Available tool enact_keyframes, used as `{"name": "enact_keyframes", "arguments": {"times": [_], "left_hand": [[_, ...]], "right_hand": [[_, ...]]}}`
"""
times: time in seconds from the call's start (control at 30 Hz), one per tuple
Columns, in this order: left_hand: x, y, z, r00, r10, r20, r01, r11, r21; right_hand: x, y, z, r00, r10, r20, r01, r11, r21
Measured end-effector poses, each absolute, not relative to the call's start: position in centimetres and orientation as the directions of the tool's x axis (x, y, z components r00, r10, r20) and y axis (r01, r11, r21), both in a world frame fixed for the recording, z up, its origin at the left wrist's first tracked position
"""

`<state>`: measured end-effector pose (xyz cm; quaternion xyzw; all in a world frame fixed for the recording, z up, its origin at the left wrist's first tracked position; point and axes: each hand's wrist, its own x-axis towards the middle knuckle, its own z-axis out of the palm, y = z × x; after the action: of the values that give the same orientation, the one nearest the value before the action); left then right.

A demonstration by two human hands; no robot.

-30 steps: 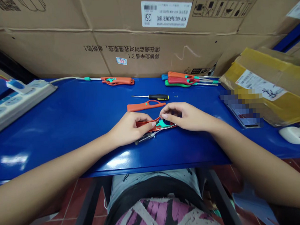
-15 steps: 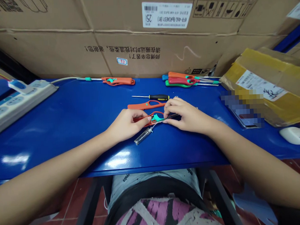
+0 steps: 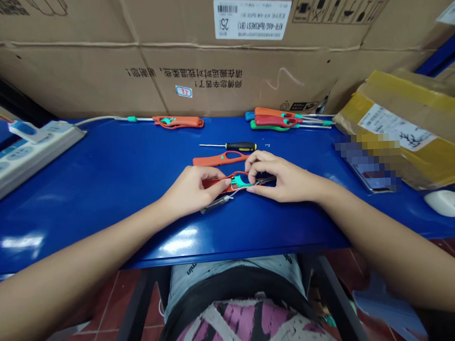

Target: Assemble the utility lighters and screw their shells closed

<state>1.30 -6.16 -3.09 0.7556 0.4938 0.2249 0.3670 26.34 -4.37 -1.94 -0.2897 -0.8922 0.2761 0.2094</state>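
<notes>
My left hand (image 3: 198,188) is closed around the left end of an opened orange lighter shell (image 3: 228,187), thumb and fingers pinching it. Inside the shell sits a teal trigger (image 3: 240,181). A clear tube-like fuel tank (image 3: 216,203) hangs off below, joined by a thin pale hose. My right hand (image 3: 275,176) is closed at the shell's right end, its fingertips pinching near the metal lighter tube (image 3: 266,180), which the hand partly hides. Just beyond lies the other orange shell half (image 3: 212,160), and behind it a black and yellow screwdriver (image 3: 241,147).
Whole lighters lie at the back: an orange one (image 3: 180,122) on the left, several stacked (image 3: 274,119) on the right. A power strip (image 3: 34,154) stands at left. On the right are a phone (image 3: 371,172), a taped carton (image 3: 391,123) and a white object (image 3: 445,203).
My right hand has shifted slightly and its fingers have moved down at the shell's right end. The fuel tank has swung a little left, closer under my left hand.
</notes>
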Motion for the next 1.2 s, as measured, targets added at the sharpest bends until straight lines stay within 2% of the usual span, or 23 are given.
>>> {"name": "enact_keyframes", "arguments": {"times": [0.3, 0.43, 0.67, 0.9, 1.1, 1.2], "left_hand": [[1.6, -6.0, -2.5, 0.394, 0.913, -0.105, 0.477, -0.105, 0.873], [1.4, -6.1, -1.8, 0.373, 0.915, -0.153, 0.430, -0.024, 0.902], [1.5, -6.3, -1.2, 0.343, 0.879, -0.330, 0.225, 0.265, 0.938], [1.4, -6.2, -1.5, 0.375, 0.866, -0.332, 0.181, 0.283, 0.942], [1.9, -6.5, -1.3, 0.336, 0.876, -0.346, 0.196, 0.295, 0.935], [2.0, -6.8, -1.3, 0.341, 0.883, -0.322, 0.246, 0.247, 0.937]], "right_hand": [[26.0, -4.5, -2.1, -0.676, 0.656, 0.334, 0.359, 0.690, -0.629], [25.8, -4.6, -2.0, -0.645, 0.612, 0.458, 0.332, 0.764, -0.553], [25.7, -4.7, -1.9, -0.642, 0.493, 0.587, 0.333, 0.869, -0.365], [25.9, -4.7, -2.1, -0.697, 0.412, 0.587, 0.340, 0.910, -0.236], [26.1, -4.8, -2.2, -0.758, 0.335, 0.560, 0.381, 0.924, -0.037], [26.1, -5.0, -2.0, -0.770, 0.344, 0.538, 0.381, 0.923, -0.046]]}}
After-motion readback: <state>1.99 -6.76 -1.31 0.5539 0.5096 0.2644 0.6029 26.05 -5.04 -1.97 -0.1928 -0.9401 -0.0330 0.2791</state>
